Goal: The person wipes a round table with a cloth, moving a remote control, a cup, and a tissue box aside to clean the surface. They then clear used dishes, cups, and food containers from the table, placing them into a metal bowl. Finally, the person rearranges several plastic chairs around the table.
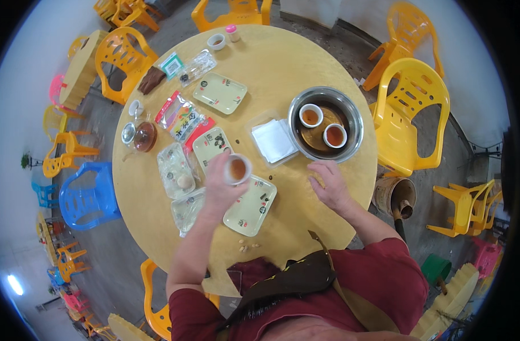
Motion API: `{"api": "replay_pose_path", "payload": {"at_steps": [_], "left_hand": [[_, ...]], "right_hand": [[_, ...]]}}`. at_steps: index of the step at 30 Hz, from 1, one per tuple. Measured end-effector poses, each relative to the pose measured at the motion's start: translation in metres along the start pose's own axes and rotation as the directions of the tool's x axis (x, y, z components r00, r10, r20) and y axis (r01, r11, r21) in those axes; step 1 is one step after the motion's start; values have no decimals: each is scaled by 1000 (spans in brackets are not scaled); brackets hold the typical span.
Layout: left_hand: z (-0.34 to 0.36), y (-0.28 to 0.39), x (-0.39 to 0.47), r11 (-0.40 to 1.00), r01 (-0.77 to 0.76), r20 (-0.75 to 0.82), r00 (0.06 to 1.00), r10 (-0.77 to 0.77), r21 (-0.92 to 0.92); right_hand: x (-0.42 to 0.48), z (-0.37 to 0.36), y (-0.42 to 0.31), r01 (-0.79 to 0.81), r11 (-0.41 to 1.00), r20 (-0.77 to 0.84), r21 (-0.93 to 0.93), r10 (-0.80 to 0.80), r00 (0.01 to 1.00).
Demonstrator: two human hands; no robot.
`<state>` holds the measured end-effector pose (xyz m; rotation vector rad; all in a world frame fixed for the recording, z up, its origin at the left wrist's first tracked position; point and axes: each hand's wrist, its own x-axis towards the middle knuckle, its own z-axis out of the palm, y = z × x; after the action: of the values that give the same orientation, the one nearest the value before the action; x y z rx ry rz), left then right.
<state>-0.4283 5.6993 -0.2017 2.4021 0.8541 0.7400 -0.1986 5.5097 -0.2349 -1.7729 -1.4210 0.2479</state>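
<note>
My left hand (224,183) is closed round a small white cup (238,169) of reddish-brown tea, held above two pale green trays. One tray (209,140) bears dark pieces at its top; the other tray (248,213) lies partly under my hand and has a printed pattern. My right hand (328,183) holds nothing, its fingers apart, just below a steel basin (357,136). Inside the basin stand two more white cups of tea, an upper cup (311,115) and a lower cup (335,136). White napkins (273,140) in a clear container lie left of the basin.
A glass teapot (144,136) stands at the left of the round table (302,55). Near it lie a printed plastic bag (181,117), wrapped dishes (177,170), another green tray (220,93) and a brown cloth (151,80). A yellow chair (407,123) and a bucket (383,196) stand on the right.
</note>
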Motion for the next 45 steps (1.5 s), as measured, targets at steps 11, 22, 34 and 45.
{"api": "replay_pose_path", "payload": {"at_steps": [11, 22, 34, 45], "left_hand": [[173, 96, 67, 954, 109, 118, 990, -79, -278], [198, 84, 59, 963, -3, 247, 967, -66, 271], [167, 177, -14, 958, -239, 11, 971, 240, 161], [450, 303, 33, 761, 457, 629, 773, -84, -461]], "right_hand": [[-62, -60, 46, -175, 977, -201, -119, 149, 968], [-168, -97, 34, -258, 950, -265, -174, 207, 942], [-324, -179, 102, -604, 727, -202, -327, 570, 796], [-265, -353, 479, -965, 223, -614, -134, 746, 258]]}}
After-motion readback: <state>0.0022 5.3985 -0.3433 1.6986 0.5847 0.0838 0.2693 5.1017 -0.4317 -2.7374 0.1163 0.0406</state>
